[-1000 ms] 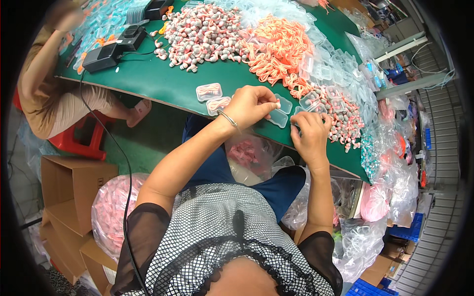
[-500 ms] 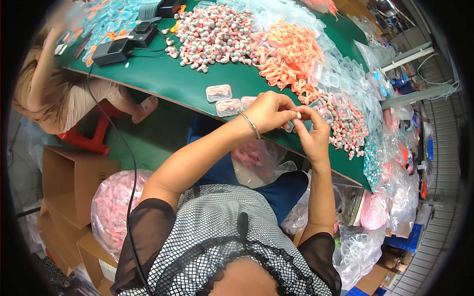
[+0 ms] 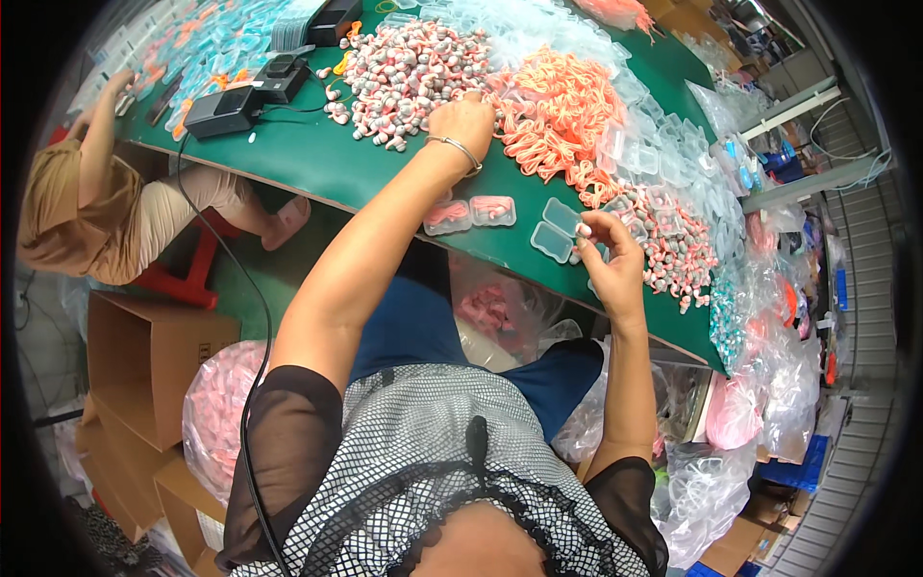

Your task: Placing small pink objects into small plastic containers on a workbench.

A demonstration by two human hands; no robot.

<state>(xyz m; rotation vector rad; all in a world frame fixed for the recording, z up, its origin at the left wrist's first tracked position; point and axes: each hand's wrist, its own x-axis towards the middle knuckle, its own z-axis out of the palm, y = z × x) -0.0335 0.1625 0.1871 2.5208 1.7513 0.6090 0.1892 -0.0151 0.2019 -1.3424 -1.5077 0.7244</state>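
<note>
My left hand (image 3: 462, 127) reaches to the near right side of a heap of pink-and-grey swirled earplugs (image 3: 413, 77); its fingertips are hidden there, so its grip does not show. My right hand (image 3: 618, 264) pinches one pale earplug (image 3: 584, 231) between thumb and finger, above the table's near edge. Just left of it lies an open clear plastic case (image 3: 553, 242) with nothing inside. Under and beside my left forearm stand small filled cases (image 3: 493, 211) with coral contents.
Coral cord bundles (image 3: 567, 106) lie mid-table, with many clear cases (image 3: 663, 135) behind and right. Smaller earplugs (image 3: 678, 245) are heaped beyond my right hand. A black power adapter (image 3: 223, 112) trails a cable past my left arm. At far left a co-worker (image 3: 82, 207) sits.
My left hand has left my right hand and moved up and left to the earplug heap. My right hand stays almost in place, and the open case beside it is now uncovered.
</note>
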